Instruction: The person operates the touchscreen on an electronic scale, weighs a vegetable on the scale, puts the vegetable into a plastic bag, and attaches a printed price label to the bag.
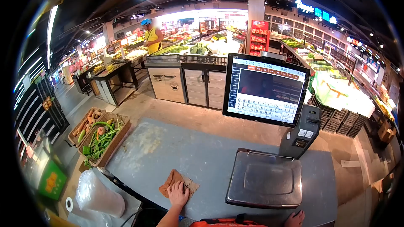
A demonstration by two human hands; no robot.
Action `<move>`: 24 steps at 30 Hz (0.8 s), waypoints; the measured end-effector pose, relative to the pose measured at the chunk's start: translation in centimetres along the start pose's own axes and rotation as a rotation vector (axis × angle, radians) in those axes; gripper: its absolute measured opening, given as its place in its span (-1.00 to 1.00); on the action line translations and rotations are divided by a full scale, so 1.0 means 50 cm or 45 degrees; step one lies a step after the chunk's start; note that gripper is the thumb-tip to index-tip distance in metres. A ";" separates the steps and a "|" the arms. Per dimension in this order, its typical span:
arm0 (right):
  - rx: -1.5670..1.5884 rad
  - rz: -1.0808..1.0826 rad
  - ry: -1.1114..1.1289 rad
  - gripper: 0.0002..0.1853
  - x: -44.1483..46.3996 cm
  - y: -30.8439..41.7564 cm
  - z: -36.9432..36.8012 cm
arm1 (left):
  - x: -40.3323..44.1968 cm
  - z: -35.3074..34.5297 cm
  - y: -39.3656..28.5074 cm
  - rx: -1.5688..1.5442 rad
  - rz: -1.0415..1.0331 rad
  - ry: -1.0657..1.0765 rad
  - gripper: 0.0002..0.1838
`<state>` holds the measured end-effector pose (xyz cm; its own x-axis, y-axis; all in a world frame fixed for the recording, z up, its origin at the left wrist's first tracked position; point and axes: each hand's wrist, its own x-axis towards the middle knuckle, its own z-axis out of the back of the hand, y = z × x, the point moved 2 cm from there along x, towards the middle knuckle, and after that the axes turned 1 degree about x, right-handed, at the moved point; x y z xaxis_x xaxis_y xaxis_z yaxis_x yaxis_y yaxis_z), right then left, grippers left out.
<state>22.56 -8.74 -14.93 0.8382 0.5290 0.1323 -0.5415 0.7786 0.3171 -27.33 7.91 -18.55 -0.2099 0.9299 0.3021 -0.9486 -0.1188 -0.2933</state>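
My left hand [178,193] lies on a brown cloth [171,181] that is spread on the grey counter [198,147]. Its fingers rest flat and slightly apart, pressing on the cloth from above. At the lower right, my right hand [295,219] rests on the counter's near edge with fingers apart and nothing in it. Between the two hands stands a weighing scale with a metal pan [265,176]. Its touchscreen [267,88] shows a keyboard and rows of buttons.
Wicker baskets of vegetables [105,136] stand at the counter's left end. Nearer me are a roll of clear plastic bags [99,197] and a green box [52,178]. Beyond the aisle, a person in a yellow vest [152,38] stands by produce stands [187,82].
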 end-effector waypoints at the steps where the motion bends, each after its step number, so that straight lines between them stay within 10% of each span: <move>1: 0.013 0.004 -0.002 -0.49 -0.002 -0.002 0.007 | 0.000 -0.002 0.001 0.006 -0.001 -0.005 -0.54; 24: 0.078 -0.183 0.070 -0.44 0.030 -0.056 -0.082 | -0.004 -0.001 -0.016 -0.018 -0.032 0.013 -0.55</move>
<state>25.04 -8.74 -19.45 0.9009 0.4329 0.0306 -0.4102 0.8262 0.3863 -26.53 7.85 -18.44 -0.1837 0.9360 0.3003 -0.9500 -0.0906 -0.2989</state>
